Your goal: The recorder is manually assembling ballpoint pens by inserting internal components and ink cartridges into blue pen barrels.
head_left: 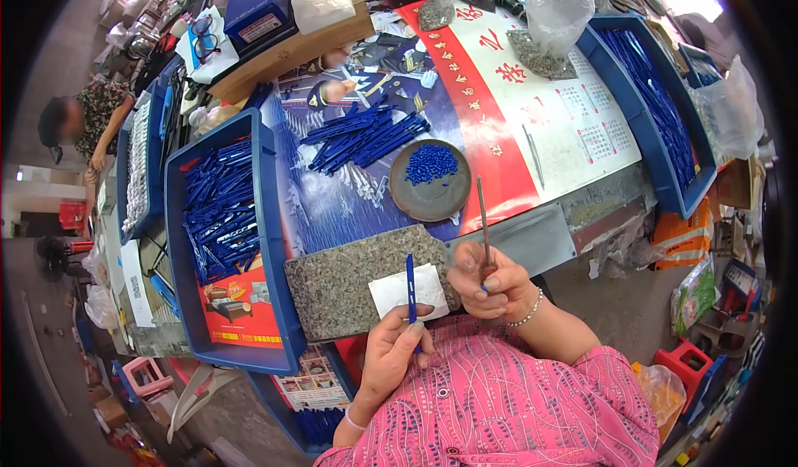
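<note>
My left hand [392,352] is closed around a slim blue plastic strip [411,277] with a slot in it, held upright over folded white paper [384,294]. To its right, my right hand [501,291] grips a screwdriver [483,209], its thin metal shaft pointing up and away and its reddish handle mostly inside the fingers. A tiny blue piece [485,287] shows at those fingertips. The paper lies on a speckled stone slab [332,277]. Beyond it, a round dark dish [426,207] holds many small blue pieces [431,163], beside a loose pile of blue strips [366,137].
A blue tray [270,184] of blue strips stands at left; another blue tray [675,188] is at far right. Metal tweezers [534,157] lie on the printed table sheet [490,134]. A wooden box [332,39] sits at the back. Another person [104,122] is at far left.
</note>
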Available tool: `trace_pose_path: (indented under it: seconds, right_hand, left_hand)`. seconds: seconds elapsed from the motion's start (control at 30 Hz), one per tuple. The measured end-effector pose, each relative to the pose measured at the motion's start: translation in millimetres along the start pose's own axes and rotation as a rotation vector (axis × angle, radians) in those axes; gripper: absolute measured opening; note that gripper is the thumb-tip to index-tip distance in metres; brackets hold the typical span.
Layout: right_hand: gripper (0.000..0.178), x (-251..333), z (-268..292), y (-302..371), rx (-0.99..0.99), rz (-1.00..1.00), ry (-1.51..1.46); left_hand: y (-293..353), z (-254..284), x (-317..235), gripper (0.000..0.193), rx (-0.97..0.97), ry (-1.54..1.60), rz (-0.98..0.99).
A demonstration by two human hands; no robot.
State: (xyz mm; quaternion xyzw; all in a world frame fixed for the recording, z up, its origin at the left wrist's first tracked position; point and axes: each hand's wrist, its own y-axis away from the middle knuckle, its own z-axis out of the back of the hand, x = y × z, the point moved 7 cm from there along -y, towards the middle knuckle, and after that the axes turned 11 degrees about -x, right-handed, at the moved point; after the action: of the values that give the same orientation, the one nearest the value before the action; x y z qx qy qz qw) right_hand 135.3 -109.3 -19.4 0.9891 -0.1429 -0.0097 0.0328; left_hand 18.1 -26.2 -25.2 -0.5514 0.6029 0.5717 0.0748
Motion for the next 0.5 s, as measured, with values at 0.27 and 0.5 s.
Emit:
trace_pose_path:
  seconds: [0.27, 0.5]
  right_hand:
    - [0.029, -2.1, -0.6, 1.9, 0.037, -0.024, -0.029]
    - [0.031, -3.7, -0.3, 4.8, 0.051, -0.055, -0.034]
  left_hand:
    - [-1.3, -1.3, 0.4, 0.024, 0.001, -0.015, 0.002]
    - [-1.7, -1.1, 1.1, 0.024, -0.002, -0.051, 0.006]
